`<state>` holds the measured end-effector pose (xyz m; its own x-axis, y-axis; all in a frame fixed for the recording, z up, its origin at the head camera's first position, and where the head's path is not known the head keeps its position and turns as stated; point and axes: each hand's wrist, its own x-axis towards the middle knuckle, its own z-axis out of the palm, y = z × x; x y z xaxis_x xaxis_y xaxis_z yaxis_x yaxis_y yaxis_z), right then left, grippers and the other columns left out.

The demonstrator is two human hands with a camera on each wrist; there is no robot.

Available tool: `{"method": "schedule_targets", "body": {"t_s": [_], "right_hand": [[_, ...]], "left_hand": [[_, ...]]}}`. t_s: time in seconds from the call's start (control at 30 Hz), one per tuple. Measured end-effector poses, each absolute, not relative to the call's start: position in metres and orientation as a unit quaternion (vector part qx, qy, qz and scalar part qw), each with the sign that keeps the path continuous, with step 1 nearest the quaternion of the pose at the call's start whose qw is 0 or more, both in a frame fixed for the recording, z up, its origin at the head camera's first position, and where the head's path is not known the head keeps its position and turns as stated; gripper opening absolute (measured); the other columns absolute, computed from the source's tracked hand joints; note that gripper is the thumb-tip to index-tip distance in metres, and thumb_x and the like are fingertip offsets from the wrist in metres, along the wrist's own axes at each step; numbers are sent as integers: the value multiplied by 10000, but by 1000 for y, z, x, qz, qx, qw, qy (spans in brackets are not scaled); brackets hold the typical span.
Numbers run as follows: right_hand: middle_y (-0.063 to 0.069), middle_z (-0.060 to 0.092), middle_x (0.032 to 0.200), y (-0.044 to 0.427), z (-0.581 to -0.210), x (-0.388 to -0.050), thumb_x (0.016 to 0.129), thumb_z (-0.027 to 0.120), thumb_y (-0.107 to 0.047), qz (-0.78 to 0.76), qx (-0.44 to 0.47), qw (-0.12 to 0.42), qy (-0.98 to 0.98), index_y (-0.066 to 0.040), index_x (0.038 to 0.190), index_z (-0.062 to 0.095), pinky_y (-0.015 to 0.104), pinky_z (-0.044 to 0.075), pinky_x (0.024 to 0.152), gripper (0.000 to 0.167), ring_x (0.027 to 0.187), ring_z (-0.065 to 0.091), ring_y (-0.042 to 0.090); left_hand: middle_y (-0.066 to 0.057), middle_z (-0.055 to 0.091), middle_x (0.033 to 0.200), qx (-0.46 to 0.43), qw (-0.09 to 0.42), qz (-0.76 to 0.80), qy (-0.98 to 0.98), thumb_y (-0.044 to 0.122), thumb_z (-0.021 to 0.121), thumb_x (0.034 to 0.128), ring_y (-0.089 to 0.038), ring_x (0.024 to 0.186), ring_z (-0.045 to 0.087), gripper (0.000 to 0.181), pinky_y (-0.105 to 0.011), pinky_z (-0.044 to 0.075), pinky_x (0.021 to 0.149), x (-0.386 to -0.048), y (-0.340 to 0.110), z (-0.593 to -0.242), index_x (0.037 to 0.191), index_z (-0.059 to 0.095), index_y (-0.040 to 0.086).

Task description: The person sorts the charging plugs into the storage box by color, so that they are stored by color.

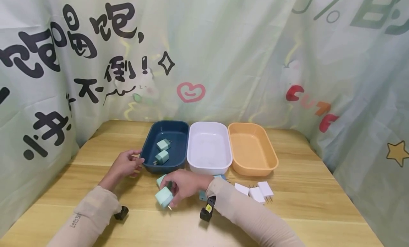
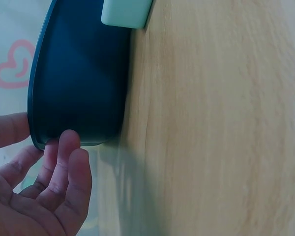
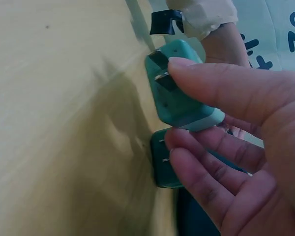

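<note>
In the head view my right hand (image 1: 182, 184) holds a mint-green plug-in charger (image 1: 164, 196) above the table, its metal prongs pointing down to the right. The right wrist view shows my thumb against the prong face of this charger (image 3: 179, 93). Just behind it another green charger (image 1: 161, 180) sits in front of the dark blue bin (image 1: 153, 133), partly hidden by the hand. With thumb and fingertips, my left hand (image 1: 126, 164) holds the rim of that bin at its left side. Two green chargers (image 1: 162, 157) lie inside the bin.
A white bin (image 1: 209, 165) and an orange bin (image 1: 252, 168) stand in a row to the right of the blue one. Several white chargers (image 1: 256, 194) lie in front of them. Blue chargers (image 1: 220, 176) are partly covered by my right forearm. A printed curtain hangs behind the table.
</note>
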<state>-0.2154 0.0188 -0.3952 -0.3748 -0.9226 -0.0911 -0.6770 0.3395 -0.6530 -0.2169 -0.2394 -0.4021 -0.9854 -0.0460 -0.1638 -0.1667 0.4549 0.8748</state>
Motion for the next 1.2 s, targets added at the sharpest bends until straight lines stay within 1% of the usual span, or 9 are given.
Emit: {"method": "schedule_targets", "body": {"t_s": [0.2,0.37,0.63,0.77,0.93,1.2], "right_hand": [[-71,619,871,19,-391,-219,718,874,-144,-279,-505,213,789,-97,1148,612,146,494,670,505,687,590,2],[-88,611,913,19,-390,-225,727,869,-160,-284,-505,213,786,-97,1161,613,154,500,674,507,699,590,7],[-88,617,944,16,-391,-226,717,873,-137,-307,-503,210,780,-75,1170,626,161,513,663,520,696,602,1],[-88,614,930,16,-392,-228,725,869,-147,-310,-496,209,784,-83,1182,636,163,510,663,517,705,602,2],[-60,625,894,17,-385,-234,715,875,-152,-318,-475,204,795,-88,1149,653,179,511,641,492,679,603,25],[-61,624,959,19,-377,-243,733,864,-164,-349,-451,202,796,-131,1154,647,204,517,651,475,685,627,54]], "left_hand": [[-242,605,1091,-60,54,521,850,149,598,971,-277,824,649,534,-399,567,683,-217,-240,-402,1433,400,-31],[-244,599,1110,-67,59,517,851,155,590,976,-283,847,649,530,-395,567,699,-217,-241,-401,1438,398,-19],[-219,608,1074,-75,60,513,853,158,588,978,-267,837,650,524,-401,568,697,-212,-242,-405,1436,402,-14],[-220,606,1080,-79,63,511,854,159,593,975,-268,836,651,526,-395,566,687,-209,-243,-406,1434,403,-14],[-239,598,1110,-70,58,515,852,168,590,977,-284,857,655,527,-399,566,698,-213,-241,-404,1436,403,-11],[-244,601,1111,-65,57,519,850,146,592,973,-306,863,659,524,-407,566,696,-216,-239,-402,1430,404,-28]]}}
